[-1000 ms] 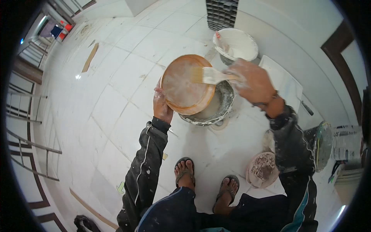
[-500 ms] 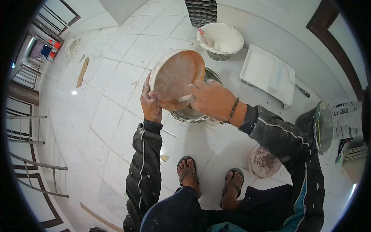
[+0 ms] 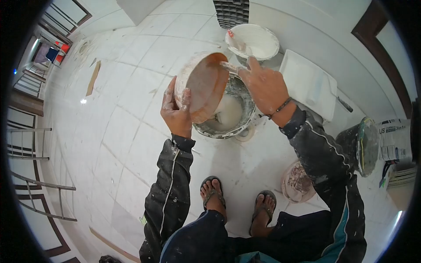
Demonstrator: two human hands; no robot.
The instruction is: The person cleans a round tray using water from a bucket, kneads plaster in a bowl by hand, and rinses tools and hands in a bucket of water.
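Observation:
My left hand [image 3: 176, 107] grips the side of a shallow round orange bowl [image 3: 204, 87], thumb at the rim and fingers behind. The bowl is crusted with pale, chalky residue and tilts over a dark bucket [image 3: 250, 115] on the floor. Inside that bucket lies a whitish mass [image 3: 230, 111]. My right hand [image 3: 264, 85] is closed on a narrow, white-smeared tool [image 3: 230, 67]; its tip meets the bowl's upper right rim. The tool's exact kind is obscured by the coating and my fingers.
Behind the bucket stands a tub of white material [image 3: 256, 41]. A white paint tray [image 3: 307, 83] with a dark-handled tool [image 3: 345, 104] is to its right. Another bucket [image 3: 368, 147] and a pinkish basin [image 3: 298, 184] sit at the right. A cardboard strip [image 3: 94, 78] lies left.
My right hand has moved up and right with the tool, from the bowl's lower side to its upper rim. The bowl has shifted slightly right and tipped more, exposing the bucket's whitish contents.

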